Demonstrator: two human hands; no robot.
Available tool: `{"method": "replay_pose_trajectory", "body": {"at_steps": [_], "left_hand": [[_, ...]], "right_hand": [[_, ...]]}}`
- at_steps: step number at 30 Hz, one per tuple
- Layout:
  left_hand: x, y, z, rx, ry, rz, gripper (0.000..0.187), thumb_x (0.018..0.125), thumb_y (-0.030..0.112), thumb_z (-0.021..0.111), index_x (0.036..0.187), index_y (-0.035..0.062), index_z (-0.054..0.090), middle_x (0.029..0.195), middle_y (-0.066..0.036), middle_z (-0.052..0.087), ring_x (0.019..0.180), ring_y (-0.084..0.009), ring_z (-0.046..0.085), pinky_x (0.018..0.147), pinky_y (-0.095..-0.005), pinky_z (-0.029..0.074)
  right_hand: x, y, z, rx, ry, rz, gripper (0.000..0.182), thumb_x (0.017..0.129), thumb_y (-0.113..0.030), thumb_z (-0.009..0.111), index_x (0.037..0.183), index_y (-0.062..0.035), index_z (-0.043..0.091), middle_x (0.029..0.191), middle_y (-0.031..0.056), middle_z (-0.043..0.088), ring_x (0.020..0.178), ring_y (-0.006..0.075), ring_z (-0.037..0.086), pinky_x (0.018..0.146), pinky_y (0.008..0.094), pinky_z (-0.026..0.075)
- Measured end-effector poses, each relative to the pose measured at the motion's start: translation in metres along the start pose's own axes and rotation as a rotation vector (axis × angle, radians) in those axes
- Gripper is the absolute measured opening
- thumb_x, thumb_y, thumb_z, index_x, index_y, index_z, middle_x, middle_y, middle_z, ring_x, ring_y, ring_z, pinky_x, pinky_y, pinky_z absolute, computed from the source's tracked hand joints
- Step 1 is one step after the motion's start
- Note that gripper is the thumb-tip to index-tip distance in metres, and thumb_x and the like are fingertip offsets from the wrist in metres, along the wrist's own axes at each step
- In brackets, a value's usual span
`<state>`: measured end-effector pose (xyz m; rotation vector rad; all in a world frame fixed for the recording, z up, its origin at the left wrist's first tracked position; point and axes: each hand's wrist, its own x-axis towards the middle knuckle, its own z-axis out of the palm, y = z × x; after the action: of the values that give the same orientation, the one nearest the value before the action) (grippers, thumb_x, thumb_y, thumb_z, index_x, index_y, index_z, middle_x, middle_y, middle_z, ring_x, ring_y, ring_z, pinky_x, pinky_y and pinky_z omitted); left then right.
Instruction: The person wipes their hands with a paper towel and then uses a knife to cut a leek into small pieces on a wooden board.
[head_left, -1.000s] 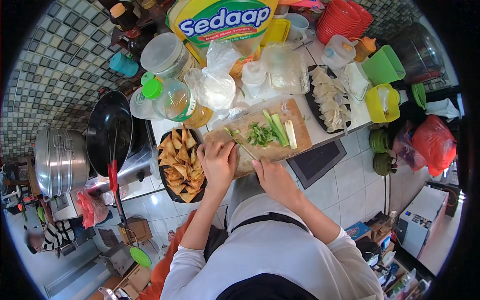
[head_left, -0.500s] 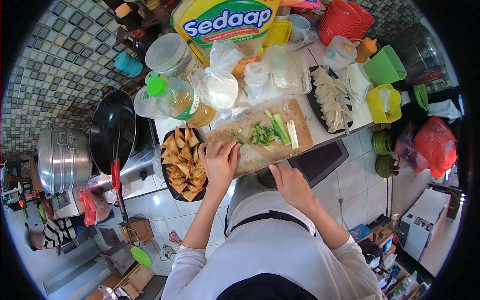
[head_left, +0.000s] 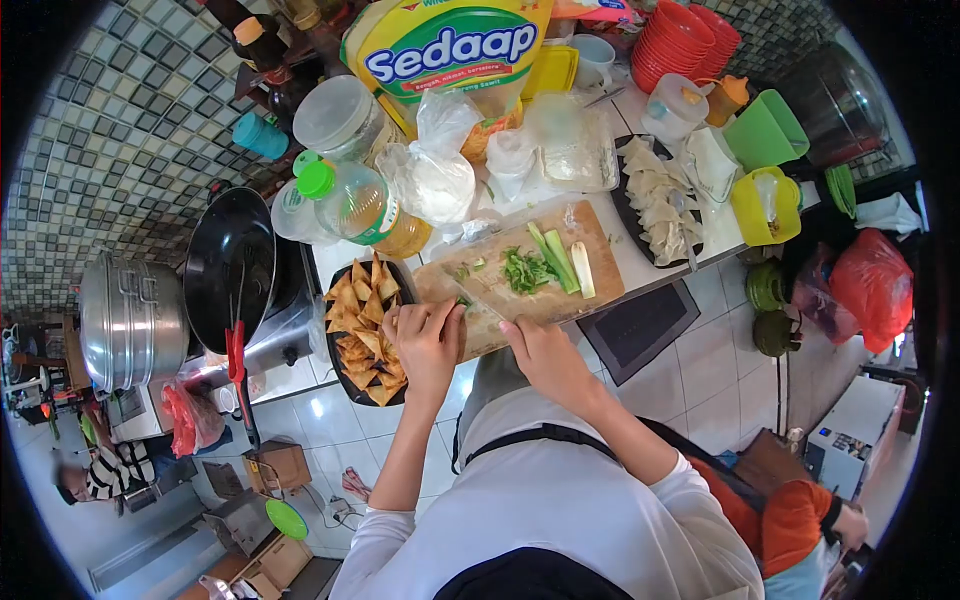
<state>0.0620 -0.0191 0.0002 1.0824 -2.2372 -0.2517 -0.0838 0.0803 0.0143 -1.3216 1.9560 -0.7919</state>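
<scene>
My right hand (head_left: 545,358) grips a knife (head_left: 487,301), its blade slanting across the left part of the wooden cutting board (head_left: 560,312). At the board's left end, my left hand (head_left: 425,345) has its fingers bent and pressed together, with a bit of green spring onion (head_left: 462,300) at the fingertips. Most of what it holds is hidden. Chopped green leaves (head_left: 526,270) lie mid-board, beside green stalks (head_left: 562,260) and a white stalk piece (head_left: 583,270). Just left of my left hand, fried folded triangles (head_left: 368,318) fill a black plate (head_left: 341,362).
Behind the board stand an oil bottle (head_left: 365,208), a tied bag of white powder (head_left: 435,182) and a Sedaap pouch (head_left: 460,60). Uncooked dumplings (head_left: 660,205) lie on a plate to the right. A wok (head_left: 228,265) is at left. Another person (head_left: 795,520) is behind me, lower right.
My right hand and the knife have moved left, closer to my left hand, which has shifted slightly down and left. A person in orange has come into view at lower right.
</scene>
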Motion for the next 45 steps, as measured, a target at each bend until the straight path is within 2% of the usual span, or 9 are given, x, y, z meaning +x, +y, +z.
{"method": "replay_pose_trajectory", "body": {"at_steps": [4,6,9,24,28,30,34,36,45], "left_hand": [[0.000,-0.001,0.002,-0.004,0.008,0.012,0.011,0.075,0.014,0.074,0.085,0.0099,0.070,0.074,-0.001,0.058,0.074,-0.0209,0.054,0.085,-0.0406,0.036],[0.003,0.000,0.005,-0.013,0.012,0.020,0.011,0.075,0.014,0.074,0.085,0.0095,0.070,0.074,-0.002,0.058,0.075,-0.0212,0.054,0.085,-0.0408,0.036],[0.010,0.007,0.012,-0.039,0.027,0.045,0.012,0.074,0.013,0.075,0.085,0.0092,0.070,0.075,-0.002,0.059,0.076,-0.0220,0.054,0.084,-0.0400,0.037],[0.015,0.009,0.019,-0.074,-0.022,0.018,0.010,0.075,0.017,0.073,0.079,0.0110,0.068,0.078,0.001,0.059,0.079,-0.0227,0.051,0.079,-0.0403,0.035],[0.014,0.007,0.020,-0.073,-0.031,0.020,0.010,0.074,0.017,0.074,0.079,0.0112,0.067,0.078,0.001,0.058,0.079,-0.0216,0.051,0.079,-0.0401,0.034],[0.016,0.007,0.019,-0.066,-0.049,0.017,0.009,0.074,0.017,0.073,0.078,0.0111,0.067,0.079,0.001,0.058,0.079,-0.0212,0.050,0.080,-0.0398,0.033],[0.017,0.010,0.016,-0.044,-0.075,0.014,0.009,0.075,0.017,0.073,0.079,0.0121,0.067,0.078,0.002,0.058,0.078,-0.0207,0.050,0.080,-0.0392,0.032],[0.016,0.010,0.018,-0.054,-0.078,0.006,0.008,0.075,0.017,0.073,0.079,0.0125,0.067,0.078,0.002,0.057,0.078,-0.0206,0.050,0.080,-0.0392,0.032],[0.011,0.012,0.022,-0.011,-0.011,0.028,0.009,0.077,0.019,0.072,0.083,0.0135,0.069,0.078,0.002,0.057,0.076,-0.0198,0.051,0.080,-0.0399,0.032]], "right_hand": [[-0.009,0.017,-0.009,0.004,0.100,-0.052,0.036,0.098,-0.031,0.042,0.088,0.0021,0.055,0.069,0.0301,0.058,0.071,0.0490,0.058,0.060,0.0556,0.046],[-0.017,0.017,-0.026,0.083,0.045,0.082,0.035,0.098,-0.029,0.042,0.089,0.0023,0.055,0.071,0.0318,0.057,0.072,0.0495,0.056,0.060,0.0563,0.043],[-0.030,0.022,-0.035,0.100,0.064,0.093,0.033,0.098,-0.027,0.042,0.089,0.0027,0.054,0.072,0.0320,0.056,0.070,0.0505,0.054,0.059,0.0566,0.040],[-0.027,0.003,-0.020,0.019,-0.040,0.109,0.037,0.099,-0.032,0.040,0.093,0.0025,0.053,0.061,0.0282,0.057,0.061,0.0483,0.058,0.055,0.0551,0.046],[-0.026,-0.007,-0.017,-0.026,-0.046,0.146,0.035,0.100,-0.027,0.040,0.094,0.0049,0.052,0.062,0.0288,0.054,0.060,0.0480,0.055,0.052,0.0523,0.042],[-0.023,-0.008,-0.017,-0.094,-0.084,0.177,0.039,0.099,-0.034,0.039,0.093,0.0023,0.052,0.063,0.0274,0.059,0.062,0.0483,0.059,0.056,0.0546,0.048],[-0.011,0.003,-0.010,-0.052,-0.075,0.114,0.039,0.099,-0.034,0.039,0.094,0.0025,0.052,0.063,0.0273,0.059,0.062,0.0480,0.060,0.056,0.0547,0.049],[-0.003,0.002,-0.007,-0.026,-0.008,0.059,0.036,0.099,-0.028,0.040,0.093,0.0054,0.054,0.067,0.0290,0.057,0.068,0.0491,0.056,0.063,0.0543,0.044],[-0.028,0.001,-0.029,-0.120,-0.142,0.228,0.038,0.099,-0.032,0.039,0.096,0.0016,0.057,0.070,0.0290,0.059,0.069,0.0493,0.057,0.064,0.0547,0.045]]}}
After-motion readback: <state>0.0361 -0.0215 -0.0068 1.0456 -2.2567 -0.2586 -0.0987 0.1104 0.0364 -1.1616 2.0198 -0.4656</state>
